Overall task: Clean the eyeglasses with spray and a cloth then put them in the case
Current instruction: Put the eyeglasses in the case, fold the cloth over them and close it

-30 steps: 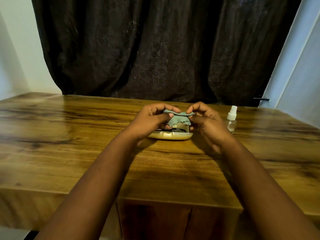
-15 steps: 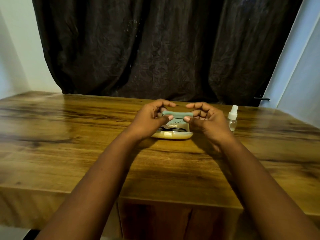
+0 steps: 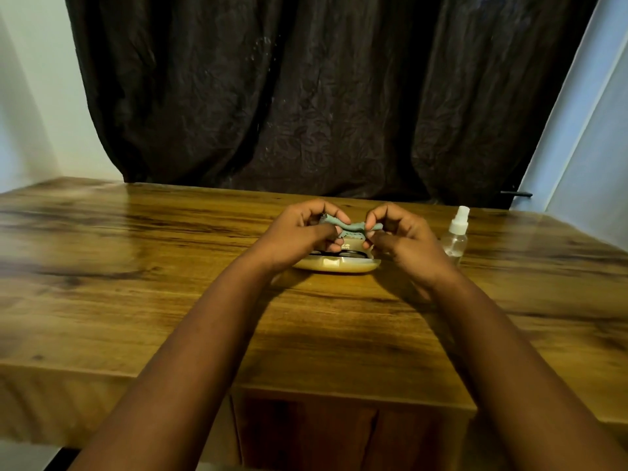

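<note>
**Cloth folding over the open case, glasses already inside**

Head view: left hand [image 3: 299, 232] and right hand [image 3: 397, 237] each pinch an end of the green cloth [image 3: 350, 229], fingers clamped on it, held just above the tan case [image 3: 336, 265]. The case sits open mid-desk [image 3: 136, 283], with dark glasses [image 3: 334, 254] lying in it. The spray bottle [image 3: 455, 234] stands upright just right of the hands. Looks like the late packing step. Next, probably tuck the cloth in or set it aside, then close the lid.
</note>
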